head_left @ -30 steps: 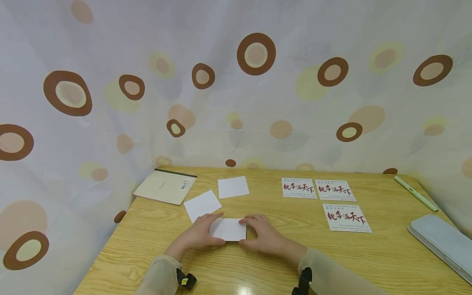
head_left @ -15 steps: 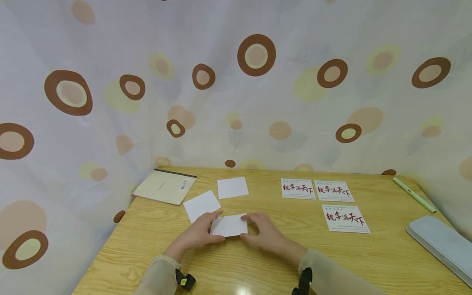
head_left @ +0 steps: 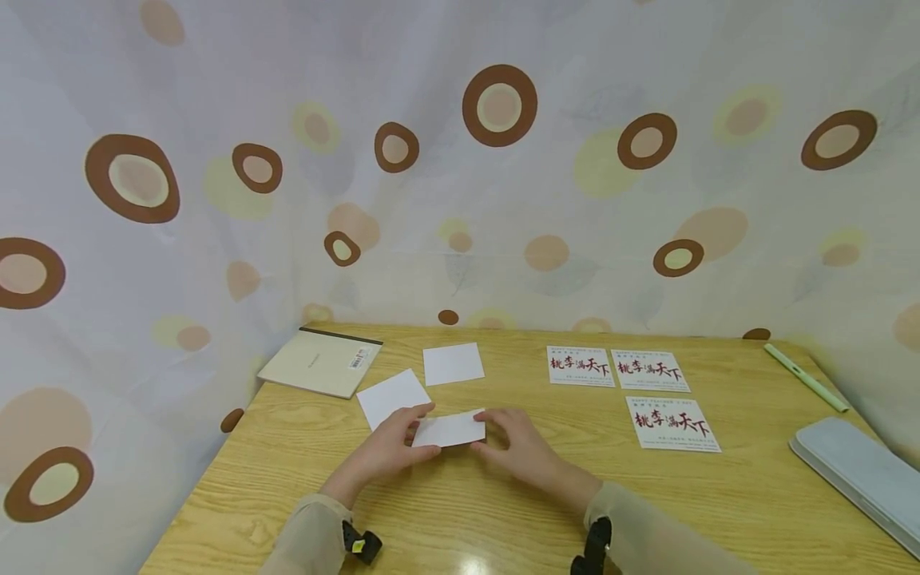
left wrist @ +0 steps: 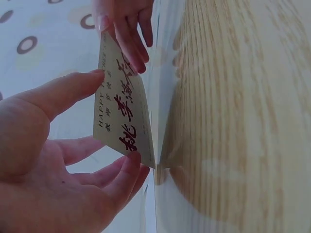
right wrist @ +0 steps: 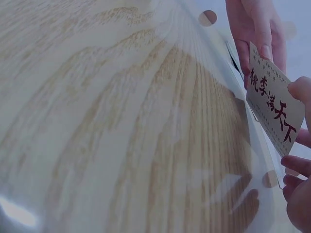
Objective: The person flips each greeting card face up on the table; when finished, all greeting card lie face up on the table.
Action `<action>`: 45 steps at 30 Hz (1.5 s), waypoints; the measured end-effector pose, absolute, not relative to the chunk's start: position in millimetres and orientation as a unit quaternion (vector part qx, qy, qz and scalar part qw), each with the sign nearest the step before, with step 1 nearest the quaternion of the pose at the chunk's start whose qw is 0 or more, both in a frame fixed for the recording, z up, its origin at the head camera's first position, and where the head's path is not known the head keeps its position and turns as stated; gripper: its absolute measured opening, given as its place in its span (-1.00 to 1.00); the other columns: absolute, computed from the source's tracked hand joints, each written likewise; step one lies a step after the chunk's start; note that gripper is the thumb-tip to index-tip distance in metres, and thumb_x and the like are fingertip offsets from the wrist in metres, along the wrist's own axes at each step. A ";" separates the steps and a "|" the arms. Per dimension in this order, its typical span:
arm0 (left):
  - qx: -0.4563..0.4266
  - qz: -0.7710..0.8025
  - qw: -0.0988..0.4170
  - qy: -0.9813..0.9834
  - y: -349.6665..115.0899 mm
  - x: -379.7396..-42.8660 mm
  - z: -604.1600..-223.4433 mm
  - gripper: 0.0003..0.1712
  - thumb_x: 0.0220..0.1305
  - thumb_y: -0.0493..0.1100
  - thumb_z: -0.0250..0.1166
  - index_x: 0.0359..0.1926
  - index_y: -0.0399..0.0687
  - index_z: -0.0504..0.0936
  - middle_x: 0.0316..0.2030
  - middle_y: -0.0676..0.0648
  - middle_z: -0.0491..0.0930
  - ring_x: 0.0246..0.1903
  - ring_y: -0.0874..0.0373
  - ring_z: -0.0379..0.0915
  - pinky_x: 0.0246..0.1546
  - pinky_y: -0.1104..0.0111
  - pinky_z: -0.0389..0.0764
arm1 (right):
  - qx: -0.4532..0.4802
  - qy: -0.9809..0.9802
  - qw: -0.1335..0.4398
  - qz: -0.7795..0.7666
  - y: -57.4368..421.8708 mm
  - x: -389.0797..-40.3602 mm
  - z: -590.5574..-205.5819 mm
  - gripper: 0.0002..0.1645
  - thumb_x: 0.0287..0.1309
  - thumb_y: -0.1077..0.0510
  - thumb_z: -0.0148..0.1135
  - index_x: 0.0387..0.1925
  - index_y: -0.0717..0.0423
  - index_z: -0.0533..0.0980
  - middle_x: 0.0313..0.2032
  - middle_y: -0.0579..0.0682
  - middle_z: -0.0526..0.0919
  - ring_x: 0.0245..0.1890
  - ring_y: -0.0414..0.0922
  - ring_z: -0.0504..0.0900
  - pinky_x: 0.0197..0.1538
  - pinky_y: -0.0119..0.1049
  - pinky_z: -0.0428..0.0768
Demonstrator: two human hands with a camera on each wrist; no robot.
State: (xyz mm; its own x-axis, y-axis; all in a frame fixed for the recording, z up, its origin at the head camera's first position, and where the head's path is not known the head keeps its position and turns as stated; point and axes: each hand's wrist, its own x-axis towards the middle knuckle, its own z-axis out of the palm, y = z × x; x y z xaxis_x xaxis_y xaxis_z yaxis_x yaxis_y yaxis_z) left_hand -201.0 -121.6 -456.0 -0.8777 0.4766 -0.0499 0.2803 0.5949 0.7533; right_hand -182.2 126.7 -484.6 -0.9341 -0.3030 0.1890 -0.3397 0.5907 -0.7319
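Observation:
Both hands grip one small card (head_left: 449, 430) just above the wooden table, its blank white face toward the head camera. Red and black Chinese characters show on the card's other face (left wrist: 119, 107) in the left wrist view. My left hand (head_left: 391, 441) pinches its left end between thumb and fingers. At the opposite end my right hand (head_left: 523, 451) does the same, and the right wrist view shows its thumb at the printed card's (right wrist: 272, 99) edge. The card is tilted, its near edge raised and its far edge close to the tabletop.
Two blank white cards (head_left: 394, 398) (head_left: 454, 363) lie beyond the left hand, with a cream notebook (head_left: 319, 363) farther left. Three printed cards (head_left: 580, 366) (head_left: 651, 370) (head_left: 672, 423) lie face up at right. Past them are a green pen (head_left: 806, 377) and a pale blue case (head_left: 862, 479).
The held card has gone from lying nearly flat to tilted, its near edge lifting toward me. Both hands have stayed at its ends; the other things have not moved.

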 end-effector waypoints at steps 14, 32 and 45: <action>0.199 0.444 0.113 0.866 -119.2 -203.2 -458.1 -0.28 0.33 -0.04 0.31 0.41 -0.24 0.33 0.28 -0.36 0.38 0.26 -0.29 0.36 0.26 -0.10 0.43 | 0.168 -0.881 0.048 0.440 129.4 -183.7 -484.6 -0.66 0.24 0.16 0.29 0.05 0.10 0.61 0.07 0.09 0.65 0.19 0.12 0.47 0.31 0.14 0.37; 0.159 0.474 0.062 0.864 -115.9 -202.6 -455.1 -0.46 0.44 -0.05 0.18 0.34 -0.16 0.43 0.13 -0.28 0.55 0.12 -0.24 0.53 0.17 -0.05 0.53 | 0.138 -0.870 0.044 0.471 132.3 -180.6 -485.0 -0.51 0.35 0.14 0.19 0.29 0.06 0.48 0.13 0.10 0.61 0.22 0.12 0.49 0.31 0.14 0.42; 0.123 0.477 0.014 0.870 -116.1 -203.1 -454.0 -0.58 0.49 -0.09 0.11 0.26 -0.14 0.51 0.05 -0.23 0.61 0.00 -0.15 0.61 -0.01 0.04 0.64 | 0.117 -0.850 0.044 0.513 128.2 -182.4 -483.9 -0.51 0.31 0.24 0.22 0.26 0.12 0.46 0.09 0.12 0.62 0.17 0.07 0.56 0.26 0.01 0.51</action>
State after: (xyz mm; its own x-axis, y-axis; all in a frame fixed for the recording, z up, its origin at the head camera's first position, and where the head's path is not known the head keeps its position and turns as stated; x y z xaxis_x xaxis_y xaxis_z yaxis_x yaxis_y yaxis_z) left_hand -203.1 -116.1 -454.0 -0.9694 0.2275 0.0926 0.2005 0.5151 0.8333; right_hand -182.4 128.2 -483.9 -0.9689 -0.1524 0.1949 -0.2435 0.4475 -0.8605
